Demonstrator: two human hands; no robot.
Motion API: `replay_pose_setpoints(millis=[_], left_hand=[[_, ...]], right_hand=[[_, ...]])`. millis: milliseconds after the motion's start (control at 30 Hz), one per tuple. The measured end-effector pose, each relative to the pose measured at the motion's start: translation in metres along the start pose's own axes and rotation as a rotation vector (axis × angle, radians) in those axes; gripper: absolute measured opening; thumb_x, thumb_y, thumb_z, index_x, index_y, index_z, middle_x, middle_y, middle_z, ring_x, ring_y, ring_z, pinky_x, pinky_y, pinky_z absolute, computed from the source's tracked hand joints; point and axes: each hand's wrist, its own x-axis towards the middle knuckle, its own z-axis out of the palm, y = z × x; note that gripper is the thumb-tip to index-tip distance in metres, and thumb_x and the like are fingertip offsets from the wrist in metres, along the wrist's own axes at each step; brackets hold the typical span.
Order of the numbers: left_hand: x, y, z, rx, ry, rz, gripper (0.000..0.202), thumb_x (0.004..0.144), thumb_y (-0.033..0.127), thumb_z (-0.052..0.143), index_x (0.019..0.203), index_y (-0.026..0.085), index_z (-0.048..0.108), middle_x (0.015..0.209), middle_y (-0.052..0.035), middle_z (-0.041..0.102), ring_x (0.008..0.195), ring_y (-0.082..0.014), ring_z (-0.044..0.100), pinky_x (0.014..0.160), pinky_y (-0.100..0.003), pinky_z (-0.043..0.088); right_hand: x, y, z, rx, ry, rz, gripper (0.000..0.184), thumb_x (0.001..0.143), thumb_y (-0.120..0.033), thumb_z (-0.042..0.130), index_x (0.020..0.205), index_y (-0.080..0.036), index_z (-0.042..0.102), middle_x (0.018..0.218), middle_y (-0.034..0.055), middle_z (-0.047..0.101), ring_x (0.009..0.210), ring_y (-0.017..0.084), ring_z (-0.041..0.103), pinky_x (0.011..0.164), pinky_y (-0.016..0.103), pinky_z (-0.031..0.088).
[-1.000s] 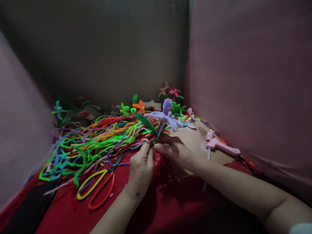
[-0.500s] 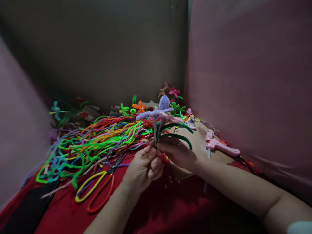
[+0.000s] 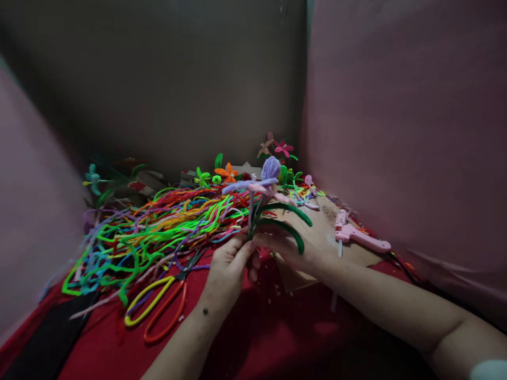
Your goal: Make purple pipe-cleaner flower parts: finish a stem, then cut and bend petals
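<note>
A purple pipe-cleaner flower stands upright on a thin stem between my hands. My left hand pinches the base of the stem from the left. On the stem's right side my right hand is closed around it too. A dark green pipe cleaner starts at the stem and loops out to the right over my right hand, forming two arcs.
A heap of coloured pipe cleaners lies left on the red cloth. Scissors with yellow and red handles lie in front of it. A pink glue gun rests on cardboard at right. Finished flowers stand behind.
The green pipe cleaner swung from the left of the flower to the right and now loops over my right hand. The flower stem turned upright. Both hands stayed on the stem.
</note>
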Motion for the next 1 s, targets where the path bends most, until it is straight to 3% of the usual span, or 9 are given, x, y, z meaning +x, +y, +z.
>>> replay_pose_setpoints(millis=[133, 333, 567, 667, 767, 867, 1000], left_hand=[[0.001, 0.006, -0.001, -0.309, -0.076, -0.117, 0.024, 0.074, 0.033, 0.064, 0.064, 0.014, 0.053, 0.046, 0.0051, 0.051, 0.033, -0.0042, 0.039, 0.036, -0.017, 0.031], [-0.003, 0.001, -0.005, -0.671, -0.351, -0.278, 0.02, 0.073, 0.032, 0.069, 0.073, 0.016, 0.056, 0.042, 0.0099, 0.043, 0.027, 0.0003, 0.018, 0.029, -0.012, 0.027], [-0.004, -0.004, -0.009, -0.699, -0.554, -0.214, 0.018, 0.078, 0.034, 0.063, 0.073, 0.017, 0.059, 0.038, 0.0081, 0.044, 0.026, -0.0021, 0.022, 0.029, -0.016, 0.034], [-0.003, 0.002, -0.008, -0.525, -0.465, -0.154, 0.021, 0.08, 0.036, 0.059, 0.073, 0.017, 0.059, 0.044, 0.0042, 0.05, 0.032, -0.0071, 0.04, 0.036, -0.02, 0.039], [-0.002, 0.007, -0.004, -0.18, -0.228, -0.047, 0.02, 0.081, 0.035, 0.057, 0.076, 0.016, 0.061, 0.062, -0.0008, 0.06, 0.053, -0.0114, 0.055, 0.053, -0.023, 0.044], [-0.002, 0.003, 0.001, 0.14, 0.0, 0.075, 0.012, 0.076, 0.03, 0.062, 0.075, 0.018, 0.061, 0.065, 0.002, 0.059, 0.059, -0.0106, 0.053, 0.057, -0.021, 0.042], [-0.004, -0.001, 0.007, 0.199, 0.101, 0.076, 0.014, 0.077, 0.028, 0.056, 0.066, 0.02, 0.057, 0.052, 0.0045, 0.054, 0.048, -0.0105, 0.049, 0.051, -0.022, 0.04]], right_hand=[[0.003, -0.005, -0.001, 0.04, 0.029, -0.009, 0.02, 0.067, -0.04, 0.07, 0.078, -0.023, 0.069, 0.081, 0.0026, 0.067, 0.086, 0.023, 0.058, 0.068, 0.03, 0.044], [0.007, 0.017, -0.005, 0.234, -0.03, -0.005, 0.03, 0.069, -0.046, 0.068, 0.08, -0.019, 0.071, 0.078, 0.0035, 0.065, 0.073, 0.017, 0.056, 0.068, 0.031, 0.043], [0.003, 0.018, -0.008, 0.325, -0.289, 0.052, 0.018, 0.075, -0.034, 0.065, 0.077, -0.017, 0.069, 0.074, 0.0006, 0.062, 0.069, 0.013, 0.054, 0.071, 0.028, 0.041], [0.002, 0.013, -0.007, 0.331, -0.313, 0.046, 0.022, 0.08, -0.036, 0.059, 0.073, -0.016, 0.066, 0.067, 0.0006, 0.061, 0.064, 0.013, 0.056, 0.068, 0.028, 0.043], [0.002, 0.01, -0.004, 0.348, -0.252, 0.068, 0.027, 0.081, -0.04, 0.057, 0.072, -0.016, 0.065, 0.055, -0.001, 0.056, 0.052, 0.012, 0.053, 0.056, 0.027, 0.043], [0.001, 0.013, 0.0, 0.332, -0.054, 0.057, 0.019, 0.075, -0.035, 0.065, 0.073, -0.017, 0.067, 0.06, -0.0009, 0.058, 0.056, 0.012, 0.054, 0.057, 0.026, 0.044], [0.0, 0.02, 0.003, 0.366, -0.099, 0.115, 0.025, 0.079, -0.04, 0.059, 0.09, -0.02, 0.069, 0.065, 0.0009, 0.063, 0.056, 0.015, 0.056, 0.055, 0.03, 0.046]])
